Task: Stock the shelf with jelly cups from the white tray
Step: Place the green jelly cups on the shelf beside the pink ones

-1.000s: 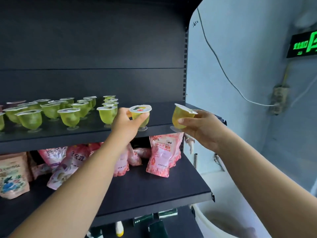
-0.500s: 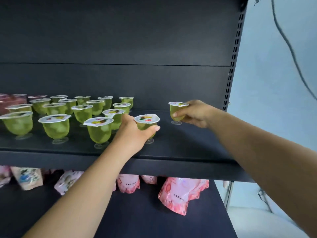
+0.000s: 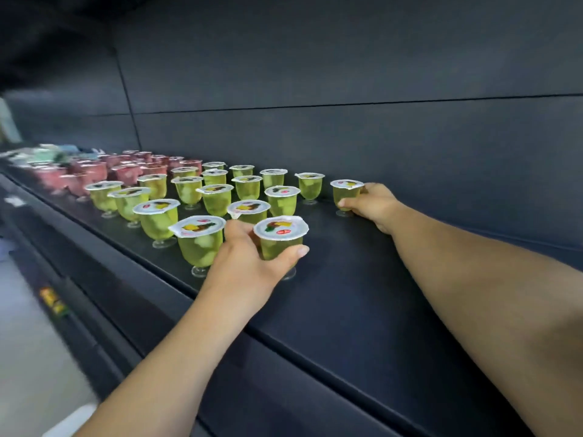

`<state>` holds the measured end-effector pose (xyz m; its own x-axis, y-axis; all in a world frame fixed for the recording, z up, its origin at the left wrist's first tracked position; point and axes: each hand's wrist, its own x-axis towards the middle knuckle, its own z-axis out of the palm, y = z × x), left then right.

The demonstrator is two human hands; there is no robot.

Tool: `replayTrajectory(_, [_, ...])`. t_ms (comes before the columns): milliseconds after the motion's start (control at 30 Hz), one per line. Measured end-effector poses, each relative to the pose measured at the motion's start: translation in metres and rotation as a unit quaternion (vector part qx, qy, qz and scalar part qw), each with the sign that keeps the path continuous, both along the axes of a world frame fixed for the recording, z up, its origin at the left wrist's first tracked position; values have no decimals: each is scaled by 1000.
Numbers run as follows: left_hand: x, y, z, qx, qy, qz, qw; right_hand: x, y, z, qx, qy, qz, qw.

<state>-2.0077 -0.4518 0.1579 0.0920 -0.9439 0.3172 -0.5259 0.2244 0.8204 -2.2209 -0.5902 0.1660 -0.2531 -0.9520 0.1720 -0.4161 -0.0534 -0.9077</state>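
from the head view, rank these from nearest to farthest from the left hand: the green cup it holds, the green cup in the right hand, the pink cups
1. Green cup it holds, gripped by the left hand at the shelf front.
2. Green cup in the right hand, back right, gripped by the right hand.
3. Pink cups, far left.

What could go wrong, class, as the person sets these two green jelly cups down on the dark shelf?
1. The left hand grips its cup right beside a front-row cup; pulling the fingers back could tip that neighbour on its narrow foot.
2. That cup sits near the shelf front edge, so a nudge might send it off.
3. The right hand holds its cup low, so releasing carelessly may topple it.
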Motion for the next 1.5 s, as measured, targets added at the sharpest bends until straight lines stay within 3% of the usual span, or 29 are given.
replayTrajectory(267, [-5, 3, 5, 25, -9, 41, 999, 0, -25, 0, -7, 42, 1, 999])
replayTrajectory(400, [-15, -2, 14, 66, -20, 14, 997, -2, -25, -1, 5, 21, 1, 1000])
replayTrajectory(633, [-64, -42, 28, 121, -32, -1, 992, -1, -22, 0, 7, 63, -18, 998])
replayTrajectory(867, [-71, -66, 19, 107, -25, 18, 994, -3, -25, 1, 24, 79, -21, 996])
replayTrajectory(1000, [-70, -65, 17, 109, -66, 39, 991, -2, -16, 1, 47, 130, -35, 990])
replayTrajectory(1300, [-33, 13, 15, 94, -179, -49, 978, 4, 98, 6, 10, 335, -56, 940])
replayTrajectory(1500, [57, 104, 17, -23, -303, -66, 950, 68, 210, 29, -45, 424, -24, 904])
